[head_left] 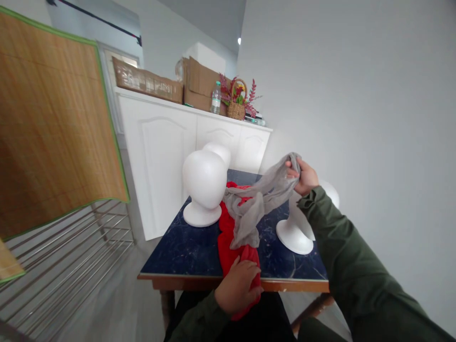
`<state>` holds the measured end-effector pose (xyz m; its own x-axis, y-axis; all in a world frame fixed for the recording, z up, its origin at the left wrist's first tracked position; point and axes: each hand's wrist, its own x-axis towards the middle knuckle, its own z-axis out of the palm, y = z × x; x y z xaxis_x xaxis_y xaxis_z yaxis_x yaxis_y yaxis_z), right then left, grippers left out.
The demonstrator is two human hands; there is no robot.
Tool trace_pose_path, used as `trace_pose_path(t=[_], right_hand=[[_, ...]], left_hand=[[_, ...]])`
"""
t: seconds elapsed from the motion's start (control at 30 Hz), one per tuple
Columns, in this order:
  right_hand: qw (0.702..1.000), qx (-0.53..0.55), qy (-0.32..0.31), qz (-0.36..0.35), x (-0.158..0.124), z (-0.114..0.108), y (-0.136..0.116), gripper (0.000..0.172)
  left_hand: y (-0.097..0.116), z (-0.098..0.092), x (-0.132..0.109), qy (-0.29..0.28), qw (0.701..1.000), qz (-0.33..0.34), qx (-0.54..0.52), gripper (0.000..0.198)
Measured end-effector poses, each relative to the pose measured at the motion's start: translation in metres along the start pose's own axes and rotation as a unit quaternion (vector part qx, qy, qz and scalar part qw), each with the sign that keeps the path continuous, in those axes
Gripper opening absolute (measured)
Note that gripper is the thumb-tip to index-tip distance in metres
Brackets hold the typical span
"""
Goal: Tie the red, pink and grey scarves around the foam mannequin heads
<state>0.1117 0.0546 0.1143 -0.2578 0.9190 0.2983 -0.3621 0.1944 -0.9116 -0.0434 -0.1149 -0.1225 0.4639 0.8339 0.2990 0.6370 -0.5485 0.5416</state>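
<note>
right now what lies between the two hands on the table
In the head view, the red cloth runs up from the left hand, with the grey scarf draped over it up to the right hand.

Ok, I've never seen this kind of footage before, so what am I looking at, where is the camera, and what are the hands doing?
The one camera sits on a person's head, looking forward and down at their own bare hands. The right hand lifts a thin grey sheer cloth. The left hand grips a red fabric at the near edge of a dark blue marble-pattern table. White foam mannequin heads stand there: one left, one behind it, one partly hidden behind the right arm. Left of the table stand a metal drying rack and a woven mat.
</note>
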Motion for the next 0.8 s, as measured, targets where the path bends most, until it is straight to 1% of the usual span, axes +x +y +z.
trace_pose_path(t=[0.07,0.13,0.2,0.27,0.3,0.33,0.37,0.4,0.43,0.5,0.53,0.57,0.63,0.7,0.77,0.8], right_hand=[[0.998,-0.036,-0.046,0.020,0.000,0.008,-0.027,0.017],[0.993,-0.088,-0.065,0.033,-0.006,0.013,-0.041,0.013],[0.989,-0.131,-0.058,0.030,-0.014,0.014,-0.043,0.013],[0.986,-0.163,-0.038,0.018,-0.023,0.013,-0.035,0.015],[0.984,-0.175,-0.028,0.012,-0.026,0.012,-0.030,0.016],[0.983,-0.184,-0.019,0.006,-0.029,0.010,-0.025,0.017],[0.981,-0.192,-0.013,0.002,-0.030,0.009,-0.020,0.017],[0.980,-0.197,-0.006,0.000,-0.031,0.007,-0.015,0.017],[0.980,-0.200,0.000,0.000,-0.032,0.005,-0.012,0.018],[0.980,-0.198,0.015,0.002,-0.033,0.002,-0.008,0.019],[0.981,-0.193,0.022,0.004,-0.035,0.000,-0.007,0.019],[0.982,-0.184,0.028,0.007,-0.037,-0.001,-0.007,0.019],[0.986,-0.162,0.033,0.024,-0.046,-0.005,-0.002,0.019],[0.988,-0.138,0.027,0.062,-0.061,-0.008,0.008,0.017],[0.984,-0.123,0.012,0.128,-0.083,-0.010,0.025,0.015],[0.977,-0.120,-0.003,0.178,-0.096,-0.010,0.037,0.017]], left_hand=[[0.001,-0.003,0.001,0.017,1.000,0.006,-0.008,0.034],[0.002,-0.009,0.005,0.056,0.998,-0.005,-0.017,0.025],[0.003,-0.018,0.014,0.113,0.993,-0.035,-0.007,0.019],[0.000,-0.027,0.024,0.168,0.983,-0.066,0.035,0.020],[-0.003,-0.031,0.030,0.186,0.977,-0.083,0.067,0.026],[-0.008,-0.034,0.034,0.190,0.971,-0.106,0.102,0.036],[-0.013,-0.036,0.038,0.176,0.966,-0.135,0.136,0.046],[-0.020,-0.038,0.040,0.147,0.961,-0.166,0.162,0.051],[-0.026,-0.040,0.041,0.111,0.958,-0.194,0.179,0.049],[-0.035,-0.045,0.040,0.054,0.954,-0.220,0.195,0.030],[-0.036,-0.050,0.038,0.047,0.954,-0.219,0.198,0.021],[-0.036,-0.056,0.035,0.060,0.954,-0.212,0.202,0.017],[-0.026,-0.069,0.027,0.123,0.951,-0.194,0.205,0.017],[-0.008,-0.080,0.018,0.205,0.949,-0.162,0.175,0.017],[0.017,-0.085,0.010,0.268,0.950,-0.115,0.108,0.024],[0.030,-0.085,0.006,0.282,0.953,-0.086,0.069,0.028]])
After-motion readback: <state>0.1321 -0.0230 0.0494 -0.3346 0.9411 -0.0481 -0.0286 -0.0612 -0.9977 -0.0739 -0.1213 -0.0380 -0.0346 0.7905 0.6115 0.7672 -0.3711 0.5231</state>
